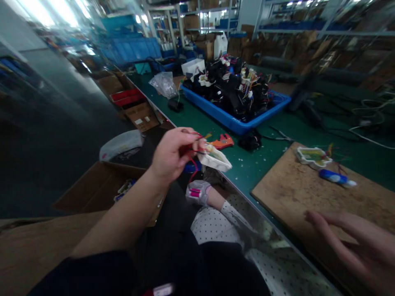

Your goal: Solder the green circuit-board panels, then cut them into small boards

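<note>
My left hand (173, 154) is closed around red and black wires of a white plastic casing (217, 161), which hangs tilted past the fingertips at the bench edge. Just behind it on the green bench lies an orange-red hand tool (224, 142), partly hidden by the hand and casing. My right hand (354, 240), a little blurred, is over the near part of a brown board (284, 181), fingers stretched and holding nothing. On that board are a second white casing (313, 157) with a board and wires inside, and a blue tube with a white tip (336, 177).
A blue tray (212, 109) heaped with black parts and wires stands on the bench (197, 119). A clear plastic bag (165, 84) lies left of it. An open cardboard box (89, 185) with parts sits below left. Loose cables (370, 123) spread at the right.
</note>
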`<state>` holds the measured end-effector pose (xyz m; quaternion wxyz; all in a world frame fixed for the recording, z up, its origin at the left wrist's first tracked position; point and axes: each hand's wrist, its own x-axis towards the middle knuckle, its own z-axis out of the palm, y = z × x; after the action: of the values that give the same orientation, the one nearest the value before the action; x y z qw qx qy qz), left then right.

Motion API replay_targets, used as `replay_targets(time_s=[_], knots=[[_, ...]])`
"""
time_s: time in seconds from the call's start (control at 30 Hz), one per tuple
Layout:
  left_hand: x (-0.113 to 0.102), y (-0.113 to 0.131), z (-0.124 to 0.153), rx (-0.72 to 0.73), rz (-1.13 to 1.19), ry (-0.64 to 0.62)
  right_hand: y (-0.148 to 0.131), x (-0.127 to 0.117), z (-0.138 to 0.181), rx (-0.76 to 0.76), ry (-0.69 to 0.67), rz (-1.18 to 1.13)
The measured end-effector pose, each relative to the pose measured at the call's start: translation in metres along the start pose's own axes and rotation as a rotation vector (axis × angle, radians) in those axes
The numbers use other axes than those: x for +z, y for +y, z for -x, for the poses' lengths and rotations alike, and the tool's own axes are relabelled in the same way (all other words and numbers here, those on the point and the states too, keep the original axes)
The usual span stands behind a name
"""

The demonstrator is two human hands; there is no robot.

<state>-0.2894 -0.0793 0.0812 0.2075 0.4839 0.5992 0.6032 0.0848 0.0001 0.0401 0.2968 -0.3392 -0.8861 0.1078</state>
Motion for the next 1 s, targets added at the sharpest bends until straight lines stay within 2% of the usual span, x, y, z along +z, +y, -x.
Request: replay_targets(time_s=[0.03, 0.07, 0.13, 0.17, 0.23, 0.3, 0.43, 0.53, 0.67, 0.8, 0.93, 1.0], knots=[[0.026, -0.001, -0.008, 0.016, 0.019, -0.064, 0.004, -0.002, -0.009, 0.028, 0.025, 0.03], [0.049, -0.003, -0.016, 0.046, 0.033, -0.18, 0.007, -0.003, -0.018, 0.054, 0.054, 0.057], [0.086, -0.007, -0.029, 0.151, -0.004, -0.524, 0.012, -0.001, -0.035, 0.107, 0.123, 0.036], [0.1, -0.01, -0.034, 0.187, -0.027, -0.641, 0.015, 0.001, -0.042, 0.105, 0.135, -0.005], [0.121, -0.018, -0.043, 0.234, -0.09, -0.767, 0.021, 0.009, -0.051, 0.08, 0.1, -0.027], [0.132, -0.028, -0.048, 0.263, -0.159, -0.793, 0.029, 0.022, -0.055, -0.019, 0.026, -0.086], [0.139, -0.042, -0.047, 0.29, -0.302, -0.768, 0.038, 0.049, -0.052, -0.082, -0.109, -0.141], [0.139, -0.047, -0.037, 0.263, -0.358, -0.676, 0.039, 0.057, -0.049, -0.069, -0.145, -0.132], [0.142, -0.056, -0.024, 0.208, -0.331, -0.503, 0.038, 0.05, -0.049, -0.037, -0.147, -0.067], [0.149, -0.061, -0.025, 0.188, -0.27, -0.363, 0.035, 0.036, -0.044, -0.004, -0.189, 0.125], [0.164, -0.049, -0.04, 0.344, -0.215, -0.247, 0.026, 0.031, -0.036, 0.156, -0.165, 0.131], [0.172, -0.04, -0.047, 0.438, -0.186, -0.231, 0.022, 0.033, -0.035, 0.257, -0.151, 0.143]])
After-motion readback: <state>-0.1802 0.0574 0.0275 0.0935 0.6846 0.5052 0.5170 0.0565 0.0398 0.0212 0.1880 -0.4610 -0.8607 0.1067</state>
